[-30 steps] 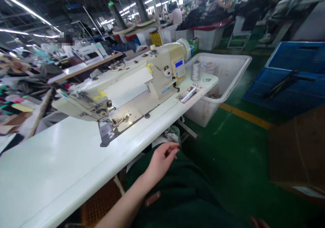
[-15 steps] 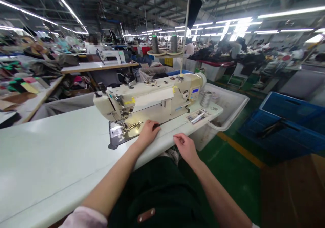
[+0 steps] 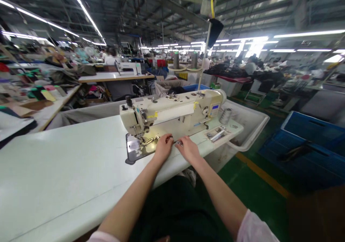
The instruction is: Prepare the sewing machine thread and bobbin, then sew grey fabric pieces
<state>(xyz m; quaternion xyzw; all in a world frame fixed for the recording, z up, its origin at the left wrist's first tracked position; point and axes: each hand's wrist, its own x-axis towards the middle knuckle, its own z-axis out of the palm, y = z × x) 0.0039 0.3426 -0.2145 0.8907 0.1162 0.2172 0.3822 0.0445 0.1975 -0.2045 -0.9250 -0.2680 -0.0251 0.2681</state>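
A cream industrial sewing machine stands on a pale worktable. My left hand rests by the metal needle plate, to the right of the presser foot area, its fingers curled inward. Close beside it, my right hand lies over the table's front part with thumb and fingers pinched together. A small dark piece shows between the two sets of fingertips; it is too small to name. The fingers partly hide it.
A grey thread cone stands on the machine's right end, near a small parts recess. Beyond that are a white plastic bin and blue crates. Two more cones sit on the thread stand. A person is behind another machine.
My right hand has moved up and left from the table edge to meet my left hand on the tabletop. The view has shifted, so the machine appears lower and further right.
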